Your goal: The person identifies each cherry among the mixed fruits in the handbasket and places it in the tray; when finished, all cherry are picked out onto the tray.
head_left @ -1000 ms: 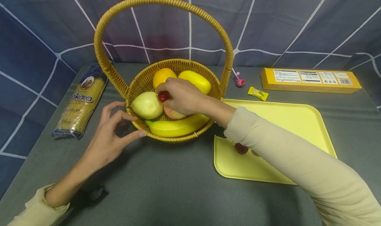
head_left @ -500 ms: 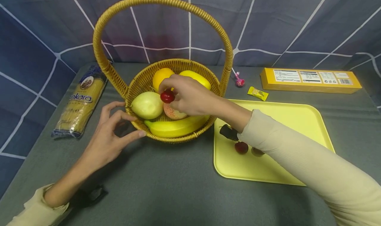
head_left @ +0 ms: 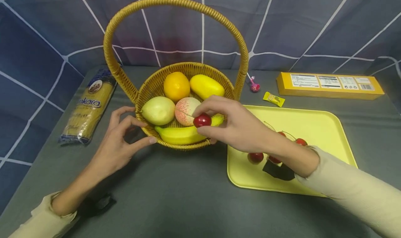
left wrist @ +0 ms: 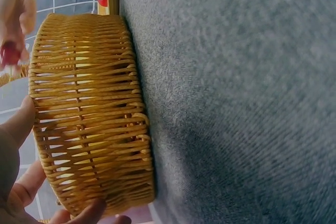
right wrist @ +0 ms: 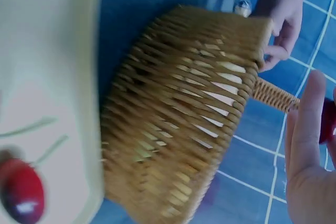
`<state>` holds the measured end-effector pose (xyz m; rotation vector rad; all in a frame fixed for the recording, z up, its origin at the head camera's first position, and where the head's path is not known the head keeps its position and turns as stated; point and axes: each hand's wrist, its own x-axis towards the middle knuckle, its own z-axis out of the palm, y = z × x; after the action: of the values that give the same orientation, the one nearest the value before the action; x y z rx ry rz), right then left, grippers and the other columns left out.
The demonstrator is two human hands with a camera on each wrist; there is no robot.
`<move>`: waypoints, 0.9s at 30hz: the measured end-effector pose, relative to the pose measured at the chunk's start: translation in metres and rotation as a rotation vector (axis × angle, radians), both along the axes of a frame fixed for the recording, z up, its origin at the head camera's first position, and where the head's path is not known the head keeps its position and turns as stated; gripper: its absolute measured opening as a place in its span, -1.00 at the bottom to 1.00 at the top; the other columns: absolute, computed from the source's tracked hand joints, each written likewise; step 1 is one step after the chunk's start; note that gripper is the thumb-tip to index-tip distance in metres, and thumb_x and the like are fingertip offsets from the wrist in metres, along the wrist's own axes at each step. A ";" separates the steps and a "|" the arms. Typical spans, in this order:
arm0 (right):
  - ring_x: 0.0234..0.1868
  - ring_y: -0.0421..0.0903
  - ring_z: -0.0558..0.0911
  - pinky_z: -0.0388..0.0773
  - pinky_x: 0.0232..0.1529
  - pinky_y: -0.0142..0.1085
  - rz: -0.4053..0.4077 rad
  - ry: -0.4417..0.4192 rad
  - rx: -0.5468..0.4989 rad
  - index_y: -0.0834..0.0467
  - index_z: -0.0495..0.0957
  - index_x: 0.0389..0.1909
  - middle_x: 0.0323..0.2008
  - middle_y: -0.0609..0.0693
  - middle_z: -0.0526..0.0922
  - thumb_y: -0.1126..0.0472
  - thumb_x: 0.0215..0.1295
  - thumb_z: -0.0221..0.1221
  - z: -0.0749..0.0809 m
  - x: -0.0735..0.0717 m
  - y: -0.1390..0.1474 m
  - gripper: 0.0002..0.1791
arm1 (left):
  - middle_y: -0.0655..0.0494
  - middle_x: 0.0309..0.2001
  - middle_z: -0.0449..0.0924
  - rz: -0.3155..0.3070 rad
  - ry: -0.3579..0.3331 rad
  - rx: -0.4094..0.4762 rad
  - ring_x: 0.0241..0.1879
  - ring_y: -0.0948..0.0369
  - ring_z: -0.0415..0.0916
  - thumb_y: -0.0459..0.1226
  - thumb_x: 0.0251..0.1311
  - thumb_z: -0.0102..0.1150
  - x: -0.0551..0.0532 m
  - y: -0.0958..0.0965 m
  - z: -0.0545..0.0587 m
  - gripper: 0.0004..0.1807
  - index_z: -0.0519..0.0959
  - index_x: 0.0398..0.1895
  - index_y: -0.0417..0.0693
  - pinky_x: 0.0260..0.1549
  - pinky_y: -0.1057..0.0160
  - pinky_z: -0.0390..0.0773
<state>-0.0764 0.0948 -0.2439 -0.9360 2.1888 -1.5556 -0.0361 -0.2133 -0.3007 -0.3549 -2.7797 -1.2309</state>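
My right hand (head_left: 239, 126) pinches a red cherry (head_left: 202, 120) by its body, above the front right rim of a wicker basket (head_left: 185, 147). The cherry's thin stem points left. With thumb and fingers at the rim and wall, my left hand (head_left: 119, 144) holds the basket's left side. Inside lie an orange (head_left: 177, 86), a yellow mango-like fruit (head_left: 206, 86), a pale green pear-like fruit (head_left: 158, 110), a peach (head_left: 186, 109) and a banana (head_left: 180, 136), partly covered by my right hand. In the left wrist view, the left fingers touch the woven wall (left wrist: 89, 124).
On the right lies a yellow tray (head_left: 325, 126) with several cherries (head_left: 255, 158), partly hidden by my right forearm. Behind it are a wrapped candy (head_left: 274, 99), a lollipop (head_left: 254, 87) and a long yellow box (head_left: 329, 86). A pasta packet (head_left: 89, 107) lies left. The basket's tall handle (head_left: 175, 1) arches overhead.
My right hand has moved right and nearer to me, carrying the cherry from over the basket's middle to its front right rim. The peach is now more exposed. My left hand stays on the basket.
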 end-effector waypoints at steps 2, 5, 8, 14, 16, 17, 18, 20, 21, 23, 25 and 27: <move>-0.16 -0.08 0.57 0.72 -0.42 -0.19 -0.013 -0.038 -0.018 0.15 0.59 -0.05 -0.13 -0.02 0.54 0.39 0.23 0.31 -0.001 0.009 0.012 -0.72 | -0.18 0.37 0.04 -0.002 -0.005 0.002 0.22 -0.11 0.24 -0.31 0.02 0.52 0.000 0.001 0.000 -0.63 0.53 -0.17 -0.18 0.12 -0.28 0.42; -0.26 -0.09 0.59 0.69 -0.54 -0.22 -0.029 -0.065 -0.001 0.11 0.59 -0.03 -0.11 -0.03 0.55 0.39 0.24 0.31 -0.004 0.018 0.029 -0.70 | -0.18 0.38 0.03 0.003 -0.013 0.003 0.22 -0.12 0.23 -0.31 0.03 0.51 0.001 0.001 0.000 -0.63 0.52 -0.17 -0.18 0.12 -0.29 0.42; -0.27 -0.14 0.61 0.69 -0.50 -0.23 -0.071 -0.034 0.056 0.06 0.59 0.02 -0.08 -0.08 0.58 0.36 0.24 0.32 -0.006 0.024 0.045 -0.66 | -0.17 0.38 0.03 0.005 -0.018 0.002 0.24 -0.13 0.22 -0.30 0.03 0.51 0.001 0.001 0.001 -0.63 0.52 -0.17 -0.17 0.13 -0.29 0.41; -0.29 -0.14 0.63 0.68 -0.46 -0.26 -0.144 0.035 0.122 -0.03 0.62 -0.06 -0.15 -0.18 0.62 0.32 0.23 0.34 -0.006 0.035 0.073 -0.70 | -0.17 0.38 0.03 -0.004 -0.017 0.010 0.27 -0.15 0.18 -0.30 0.03 0.51 0.000 0.001 0.001 -0.63 0.52 -0.17 -0.18 0.13 -0.29 0.41; -0.35 -0.14 0.65 0.66 -0.49 -0.27 -0.146 0.033 0.136 -0.07 0.62 -0.08 -0.19 -0.18 0.64 0.31 0.24 0.34 -0.006 0.038 0.080 -0.71 | -0.17 0.38 0.04 -0.005 -0.016 0.013 0.27 -0.16 0.17 -0.30 0.03 0.51 0.000 0.001 0.001 -0.63 0.53 -0.17 -0.19 0.13 -0.28 0.41; -0.35 -0.15 0.65 0.65 -0.48 -0.30 -0.150 0.042 0.152 -0.09 0.62 -0.07 -0.19 -0.19 0.64 0.31 0.24 0.35 -0.006 0.040 0.085 -0.70 | -0.17 0.38 0.03 -0.005 -0.016 0.014 0.28 -0.16 0.17 -0.31 0.03 0.51 0.000 0.001 0.000 -0.63 0.53 -0.17 -0.19 0.14 -0.28 0.41; -0.36 -0.16 0.65 0.64 -0.47 -0.32 -0.153 0.054 0.170 -0.11 0.62 -0.07 -0.20 -0.20 0.65 0.30 0.24 0.35 -0.007 0.042 0.089 -0.69 | -0.17 0.38 0.03 -0.005 -0.018 0.013 0.28 -0.16 0.17 -0.30 0.03 0.51 0.000 0.002 0.000 -0.63 0.53 -0.17 -0.19 0.14 -0.29 0.41; -0.29 -0.20 0.61 0.63 -0.37 -0.36 -0.162 0.108 0.208 -0.14 0.62 -0.06 -0.21 -0.23 0.65 0.30 0.22 0.36 -0.009 0.045 0.097 -0.66 | -0.17 0.38 0.03 -0.004 -0.021 0.012 0.28 -0.16 0.17 -0.30 0.03 0.51 0.000 0.002 0.000 -0.62 0.53 -0.16 -0.19 0.14 -0.29 0.41; -0.26 -0.20 0.59 0.63 -0.33 -0.38 -0.171 0.129 0.226 -0.15 0.62 -0.06 -0.20 -0.25 0.65 0.30 0.21 0.37 -0.010 0.047 0.101 -0.64 | -0.17 0.38 0.03 -0.004 -0.022 0.010 0.27 -0.16 0.17 -0.30 0.03 0.51 0.000 0.002 0.000 -0.62 0.53 -0.16 -0.19 0.14 -0.29 0.41; -0.22 -0.22 0.57 0.61 -0.31 -0.40 -0.195 0.169 0.254 -0.16 0.62 -0.06 -0.19 -0.29 0.63 0.32 0.17 0.39 -0.013 0.051 0.109 -0.61 | -0.16 0.39 0.03 -0.004 -0.026 0.008 0.27 -0.16 0.18 -0.29 0.04 0.51 0.000 0.002 0.001 -0.62 0.53 -0.16 -0.18 0.14 -0.29 0.40; -0.22 -0.24 0.57 0.60 -0.37 -0.41 -0.212 0.188 0.262 -0.15 0.61 -0.07 -0.19 -0.29 0.62 0.35 0.13 0.41 -0.017 0.055 0.116 -0.58 | -0.15 0.39 0.04 -0.003 -0.025 0.009 0.27 -0.15 0.18 -0.29 0.04 0.51 0.000 0.002 0.001 -0.63 0.53 -0.16 -0.18 0.14 -0.29 0.40; -0.20 -0.26 0.57 0.60 -0.39 -0.41 -0.221 0.189 0.266 -0.14 0.60 -0.06 -0.17 -0.27 0.62 0.38 0.10 0.42 -0.022 0.058 0.124 -0.54 | -0.15 0.39 0.03 0.002 -0.023 0.009 0.27 -0.15 0.18 -0.29 0.04 0.51 0.001 0.002 0.002 -0.63 0.53 -0.16 -0.17 0.13 -0.29 0.40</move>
<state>-0.0188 0.2188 -0.2664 -0.8087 2.6301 -1.2593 -0.0350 -0.2111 -0.2986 -0.3391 -2.7923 -1.2548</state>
